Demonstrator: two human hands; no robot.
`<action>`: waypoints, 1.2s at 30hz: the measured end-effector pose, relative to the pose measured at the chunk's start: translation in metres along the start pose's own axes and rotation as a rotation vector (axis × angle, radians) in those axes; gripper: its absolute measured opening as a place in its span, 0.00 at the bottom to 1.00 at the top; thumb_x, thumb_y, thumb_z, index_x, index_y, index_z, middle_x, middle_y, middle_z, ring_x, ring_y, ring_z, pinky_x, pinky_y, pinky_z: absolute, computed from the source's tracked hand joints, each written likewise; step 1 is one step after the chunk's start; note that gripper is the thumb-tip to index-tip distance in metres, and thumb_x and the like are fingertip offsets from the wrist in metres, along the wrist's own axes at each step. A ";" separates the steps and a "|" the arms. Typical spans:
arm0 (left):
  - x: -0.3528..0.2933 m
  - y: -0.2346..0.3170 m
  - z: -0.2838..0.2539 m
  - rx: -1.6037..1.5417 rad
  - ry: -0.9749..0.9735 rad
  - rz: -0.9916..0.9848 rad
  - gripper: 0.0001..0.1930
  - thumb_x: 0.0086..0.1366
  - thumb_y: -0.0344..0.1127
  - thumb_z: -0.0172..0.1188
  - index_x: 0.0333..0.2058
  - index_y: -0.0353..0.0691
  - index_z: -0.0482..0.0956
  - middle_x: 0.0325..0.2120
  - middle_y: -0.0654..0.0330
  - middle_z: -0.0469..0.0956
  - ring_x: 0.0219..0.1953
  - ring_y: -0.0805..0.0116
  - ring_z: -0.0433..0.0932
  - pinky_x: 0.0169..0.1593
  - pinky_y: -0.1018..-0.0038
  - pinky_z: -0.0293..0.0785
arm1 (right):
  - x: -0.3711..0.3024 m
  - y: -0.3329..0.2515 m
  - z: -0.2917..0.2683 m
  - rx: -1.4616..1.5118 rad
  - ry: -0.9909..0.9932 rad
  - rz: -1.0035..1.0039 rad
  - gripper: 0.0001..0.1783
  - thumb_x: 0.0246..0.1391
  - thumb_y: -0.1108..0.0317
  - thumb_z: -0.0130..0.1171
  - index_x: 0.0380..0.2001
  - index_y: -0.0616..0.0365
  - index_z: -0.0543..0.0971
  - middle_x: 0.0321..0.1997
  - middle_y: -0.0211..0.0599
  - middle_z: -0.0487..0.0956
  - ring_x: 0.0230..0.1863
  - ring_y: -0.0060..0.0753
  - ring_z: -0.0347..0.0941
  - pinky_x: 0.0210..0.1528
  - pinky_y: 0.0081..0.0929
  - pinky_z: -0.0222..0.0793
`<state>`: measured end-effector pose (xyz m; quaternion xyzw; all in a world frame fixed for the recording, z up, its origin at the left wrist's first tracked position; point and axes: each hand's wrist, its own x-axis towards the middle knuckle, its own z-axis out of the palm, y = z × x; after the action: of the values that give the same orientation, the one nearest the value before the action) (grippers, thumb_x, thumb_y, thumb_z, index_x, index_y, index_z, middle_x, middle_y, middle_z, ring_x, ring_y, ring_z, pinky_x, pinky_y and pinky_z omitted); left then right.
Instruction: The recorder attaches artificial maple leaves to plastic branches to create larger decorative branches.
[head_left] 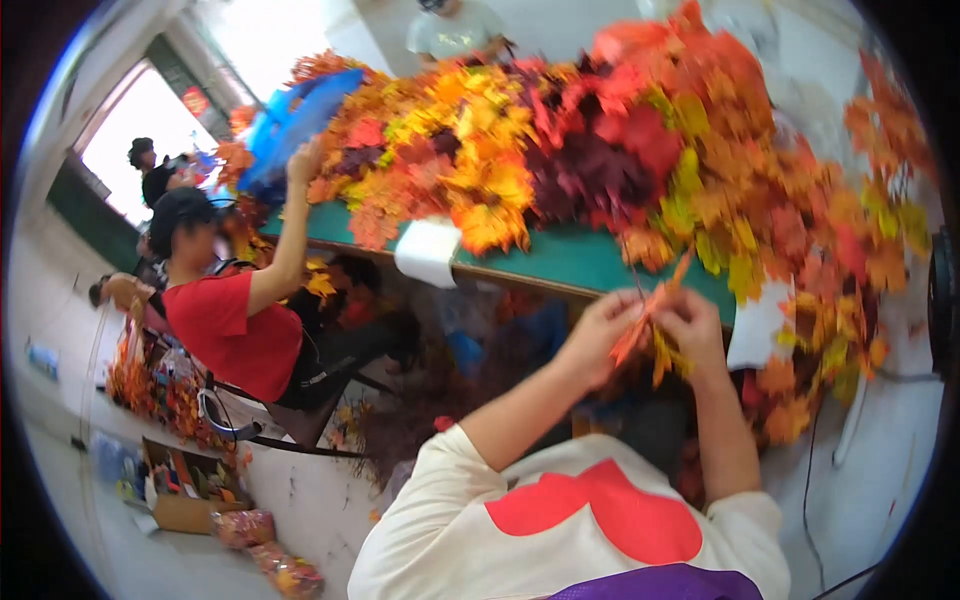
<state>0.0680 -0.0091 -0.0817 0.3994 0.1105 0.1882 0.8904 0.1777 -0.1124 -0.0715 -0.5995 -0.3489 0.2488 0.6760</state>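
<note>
Left hand: your left hand pinches the orange leaf sprig.
Right hand: your right hand grips its stem.
Table: green table heaped with leaves.

Both hands, left hand and right hand, pinch an orange leaf sprig beside the green surface heaped with autumn leaves.

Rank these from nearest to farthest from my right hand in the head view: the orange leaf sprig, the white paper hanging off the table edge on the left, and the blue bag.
From the right hand:
1. Orange leaf sprig: pinched between both hands, touching it.
2. White paper: to the left, hanging over the green table's edge.
3. Blue bag: far left, by a co-worker's raised hand.
</note>
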 end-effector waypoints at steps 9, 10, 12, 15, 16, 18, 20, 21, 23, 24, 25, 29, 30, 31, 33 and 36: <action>0.009 0.003 0.003 -0.189 -0.055 -0.314 0.10 0.61 0.28 0.51 0.43 0.39 0.69 0.31 0.64 0.73 0.30 0.76 0.74 0.33 0.81 0.75 | 0.012 0.014 -0.024 0.406 -0.034 0.063 0.05 0.46 0.76 0.58 0.29 0.61 0.74 0.30 0.32 0.77 0.30 0.19 0.73 0.35 0.15 0.69; 0.008 0.002 0.004 -0.195 -0.059 -0.318 0.10 0.61 0.28 0.51 0.43 0.39 0.69 0.31 0.64 0.73 0.30 0.76 0.74 0.33 0.81 0.75 | 0.011 0.016 -0.027 0.400 -0.030 0.065 0.05 0.46 0.76 0.58 0.29 0.61 0.74 0.30 0.32 0.77 0.30 0.19 0.73 0.35 0.15 0.69; 0.003 -0.001 0.004 -0.201 -0.021 -0.374 0.11 0.61 0.29 0.51 0.43 0.38 0.69 0.31 0.64 0.73 0.30 0.75 0.75 0.35 0.79 0.76 | 0.007 0.023 -0.031 0.468 -0.033 0.124 0.06 0.47 0.75 0.58 0.31 0.60 0.74 0.31 0.32 0.77 0.30 0.20 0.73 0.36 0.15 0.69; -0.001 -0.005 0.003 -0.229 -0.043 -0.430 0.11 0.61 0.29 0.50 0.44 0.38 0.69 0.30 0.63 0.74 0.31 0.73 0.75 0.36 0.78 0.76 | 0.009 0.033 -0.035 0.585 -0.049 0.167 0.09 0.47 0.73 0.58 0.35 0.60 0.74 0.33 0.32 0.76 0.30 0.21 0.73 0.35 0.16 0.69; -0.002 -0.005 0.004 -0.232 -0.046 -0.435 0.11 0.61 0.29 0.50 0.44 0.38 0.69 0.30 0.63 0.74 0.31 0.73 0.75 0.36 0.78 0.76 | 0.008 0.033 -0.035 0.581 -0.044 0.169 0.09 0.47 0.73 0.58 0.35 0.60 0.74 0.33 0.32 0.76 0.30 0.21 0.73 0.35 0.16 0.69; -0.005 -0.005 0.006 -0.226 -0.010 -0.452 0.11 0.62 0.29 0.50 0.43 0.38 0.70 0.29 0.63 0.74 0.31 0.72 0.76 0.37 0.76 0.76 | 0.006 0.033 -0.029 0.809 -0.053 0.194 0.12 0.48 0.72 0.57 0.38 0.59 0.72 0.34 0.32 0.76 0.29 0.23 0.73 0.33 0.16 0.69; -0.008 -0.006 0.010 -0.215 -0.015 -0.455 0.10 0.61 0.30 0.50 0.42 0.38 0.71 0.29 0.63 0.74 0.30 0.72 0.76 0.36 0.76 0.76 | 0.005 0.042 -0.029 0.812 -0.055 0.212 0.13 0.51 0.69 0.55 0.40 0.59 0.71 0.35 0.34 0.76 0.31 0.23 0.73 0.34 0.18 0.70; -0.009 -0.006 0.010 -0.198 -0.013 -0.446 0.09 0.61 0.30 0.51 0.40 0.38 0.71 0.28 0.64 0.75 0.30 0.72 0.76 0.36 0.76 0.76 | 0.009 0.052 -0.028 0.938 -0.096 0.259 0.13 0.51 0.68 0.54 0.40 0.59 0.71 0.35 0.35 0.75 0.32 0.24 0.73 0.35 0.19 0.70; -0.011 -0.015 0.002 -0.173 -0.046 -0.398 0.08 0.61 0.30 0.52 0.39 0.39 0.72 0.28 0.64 0.75 0.29 0.73 0.75 0.35 0.77 0.76 | 0.009 0.071 -0.028 0.997 -0.191 0.249 0.12 0.52 0.65 0.52 0.39 0.59 0.71 0.36 0.35 0.74 0.35 0.24 0.72 0.37 0.22 0.70; -0.012 -0.017 -0.001 -0.144 -0.066 -0.346 0.07 0.60 0.31 0.52 0.37 0.39 0.72 0.27 0.64 0.75 0.28 0.73 0.75 0.33 0.77 0.75 | 0.009 0.072 -0.022 0.993 -0.193 0.243 0.12 0.52 0.65 0.52 0.39 0.59 0.71 0.36 0.35 0.74 0.35 0.24 0.72 0.37 0.22 0.70; -0.015 -0.020 0.000 -0.096 -0.012 -0.304 0.06 0.59 0.31 0.54 0.35 0.39 0.72 0.27 0.64 0.74 0.25 0.75 0.73 0.27 0.80 0.71 | 0.011 0.070 -0.012 0.883 -0.168 0.278 0.12 0.52 0.66 0.52 0.38 0.59 0.72 0.36 0.34 0.74 0.35 0.23 0.71 0.37 0.21 0.69; -0.025 -0.021 -0.005 0.035 0.178 -0.109 0.06 0.58 0.30 0.54 0.35 0.38 0.71 0.27 0.63 0.74 0.22 0.77 0.70 0.22 0.82 0.65 | -0.007 0.058 -0.015 0.425 -0.034 0.166 0.11 0.51 0.71 0.51 0.39 0.62 0.73 0.36 0.30 0.74 0.37 0.21 0.71 0.41 0.20 0.68; -0.028 -0.021 -0.008 0.046 0.221 -0.052 0.07 0.58 0.30 0.55 0.35 0.38 0.71 0.27 0.63 0.74 0.22 0.77 0.70 0.22 0.82 0.65 | -0.011 0.053 -0.018 0.229 0.066 0.104 0.11 0.51 0.72 0.52 0.39 0.63 0.73 0.36 0.29 0.74 0.38 0.21 0.71 0.42 0.20 0.67; -0.029 -0.021 -0.012 0.070 0.247 -0.001 0.06 0.58 0.28 0.54 0.35 0.38 0.70 0.25 0.63 0.73 0.21 0.78 0.70 0.21 0.83 0.66 | -0.016 0.045 -0.023 0.169 0.162 0.119 0.11 0.49 0.74 0.53 0.39 0.62 0.73 0.39 0.32 0.74 0.41 0.25 0.70 0.44 0.19 0.65; -0.032 -0.026 -0.019 0.137 0.295 0.086 0.04 0.58 0.26 0.53 0.33 0.38 0.69 0.22 0.64 0.72 0.19 0.79 0.71 0.19 0.84 0.68 | -0.025 0.014 -0.014 -0.150 0.289 -0.219 0.11 0.49 0.73 0.53 0.38 0.60 0.73 0.41 0.35 0.74 0.43 0.29 0.70 0.45 0.21 0.65; -0.034 -0.036 -0.020 0.178 0.237 0.050 0.04 0.59 0.28 0.54 0.32 0.38 0.69 0.22 0.65 0.72 0.19 0.80 0.71 0.19 0.85 0.68 | -0.032 -0.012 -0.004 -0.729 0.125 -0.836 0.14 0.44 0.71 0.58 0.38 0.56 0.74 0.46 0.39 0.72 0.48 0.42 0.68 0.50 0.36 0.61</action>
<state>0.0392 -0.0322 -0.1198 0.4543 0.2209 0.2458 0.8273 0.1597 -0.1409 -0.0653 -0.6188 -0.5798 -0.2133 0.4853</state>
